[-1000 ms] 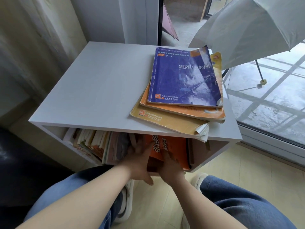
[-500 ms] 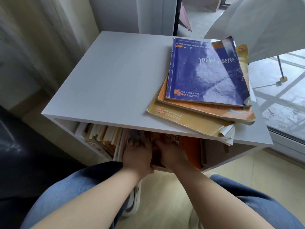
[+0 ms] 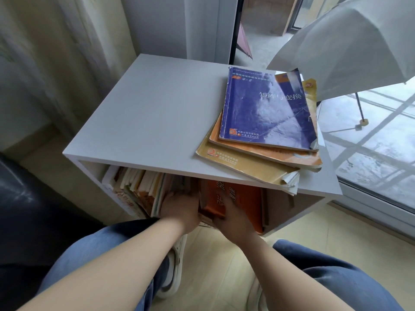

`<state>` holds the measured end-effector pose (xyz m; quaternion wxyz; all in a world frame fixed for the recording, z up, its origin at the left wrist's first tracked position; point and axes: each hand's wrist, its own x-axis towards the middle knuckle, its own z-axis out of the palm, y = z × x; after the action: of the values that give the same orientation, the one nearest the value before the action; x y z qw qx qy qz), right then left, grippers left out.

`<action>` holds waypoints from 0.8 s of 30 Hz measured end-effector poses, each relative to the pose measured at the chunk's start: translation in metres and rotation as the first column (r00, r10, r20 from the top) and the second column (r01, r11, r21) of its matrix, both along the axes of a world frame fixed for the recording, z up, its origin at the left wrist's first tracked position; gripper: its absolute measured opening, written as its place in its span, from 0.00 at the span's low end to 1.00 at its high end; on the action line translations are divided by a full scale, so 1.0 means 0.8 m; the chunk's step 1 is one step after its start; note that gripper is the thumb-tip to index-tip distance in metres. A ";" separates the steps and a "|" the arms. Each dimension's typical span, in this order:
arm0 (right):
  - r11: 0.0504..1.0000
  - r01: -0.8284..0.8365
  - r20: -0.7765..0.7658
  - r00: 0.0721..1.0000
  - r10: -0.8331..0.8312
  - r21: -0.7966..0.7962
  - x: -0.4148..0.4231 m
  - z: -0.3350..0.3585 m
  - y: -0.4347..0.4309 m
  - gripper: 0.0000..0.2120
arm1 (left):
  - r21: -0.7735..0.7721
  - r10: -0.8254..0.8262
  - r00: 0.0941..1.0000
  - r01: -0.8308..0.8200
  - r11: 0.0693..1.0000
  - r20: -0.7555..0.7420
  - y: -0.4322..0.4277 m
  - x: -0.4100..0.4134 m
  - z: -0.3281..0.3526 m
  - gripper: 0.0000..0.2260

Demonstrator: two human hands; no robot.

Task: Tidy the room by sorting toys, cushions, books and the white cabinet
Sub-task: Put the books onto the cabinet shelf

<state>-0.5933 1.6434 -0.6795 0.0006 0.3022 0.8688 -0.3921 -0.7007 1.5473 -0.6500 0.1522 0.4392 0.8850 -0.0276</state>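
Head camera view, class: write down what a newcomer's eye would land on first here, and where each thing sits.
A skewed stack topped by a blue book lies on top of the white cabinet, at its right, overhanging the front edge. In the compartment below, the right hand grips an orange book, the left hand close beside it. A white umbrella is open at upper right.

White cabinet (image 3: 157,122) by a window, open front facing the person. On its top surface, right side: blue book (image 3: 267,108) over orange book (image 3: 269,153) over yellow book (image 3: 247,169), fanned and overhanging the front edge. Inside, a row of upright books (image 3: 134,187) on the left, a red-orange book (image 3: 244,198) to the right. Right hand (image 3: 233,218) grips the red-orange book's lower edge, thumb on the cover. Left hand (image 3: 179,209) sits between the row and that book, fingers in shadow. White umbrella (image 3: 348,41) open at upper right.
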 end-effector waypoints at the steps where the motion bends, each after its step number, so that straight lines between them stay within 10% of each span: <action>1: 0.999 0.031 0.019 0.999 -0.031 -0.025 0.005 0.010 -0.002 0.29 | 0.012 0.025 0.998 -0.026 1.000 0.054 -0.003 0.005 0.010 0.15; 8: 0.988 0.143 0.064 0.988 -0.139 -0.059 0.037 0.076 -0.026 0.16 | 0.136 0.104 0.955 -0.146 0.980 0.277 -0.034 0.030 0.076 0.15; 19: 0.947 0.291 -0.431 0.878 -0.209 0.133 0.067 0.231 -0.019 0.09 | 0.654 0.171 0.950 -0.304 0.693 0.261 -0.020 0.048 0.211 0.09; 24: 0.873 0.388 -0.253 0.913 -0.320 0.295 0.069 0.244 0.020 0.13 | 0.548 0.174 0.915 -0.361 0.754 0.363 0.018 0.027 0.220 0.14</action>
<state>-0.5381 1.6591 -0.4845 -0.2090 0.4123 0.8484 -0.2580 -0.6793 1.5621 -0.4743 0.1340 0.3309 0.8688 0.3432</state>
